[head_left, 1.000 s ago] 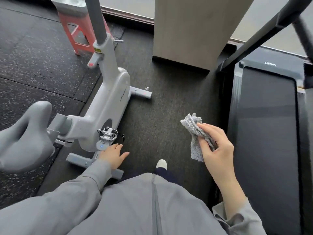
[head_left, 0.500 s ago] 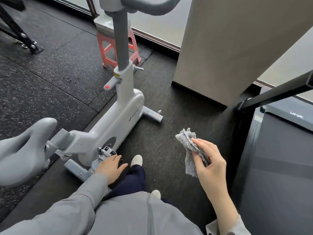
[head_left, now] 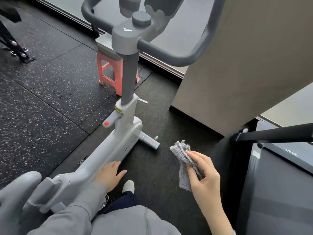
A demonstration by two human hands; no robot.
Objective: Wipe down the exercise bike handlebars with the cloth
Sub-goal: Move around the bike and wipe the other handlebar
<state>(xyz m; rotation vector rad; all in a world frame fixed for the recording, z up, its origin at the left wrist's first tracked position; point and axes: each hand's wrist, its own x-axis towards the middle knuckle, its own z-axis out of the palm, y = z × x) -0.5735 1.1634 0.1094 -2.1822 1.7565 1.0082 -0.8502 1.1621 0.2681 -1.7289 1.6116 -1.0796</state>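
The right hand [head_left: 205,175] pinches a crumpled grey cloth [head_left: 183,160], low beside the bike frame [head_left: 108,150]. The left hand [head_left: 109,174] hangs loosely open by the frame. The handlebars [head_left: 169,53] lie up and ahead, their dark, smooth bar running crosswise, nearer the right hand.

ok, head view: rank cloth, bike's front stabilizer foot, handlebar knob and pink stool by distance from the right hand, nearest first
1. Cloth: held in the right hand fingers.
2. Front stabilizer foot: on the floor, up-left of the hand.
3. Pink stool: behind the bike post, by the window.
4. Handlebar knob: top of the view, raised.
Stool versus knob is close; ranked by image spacing.
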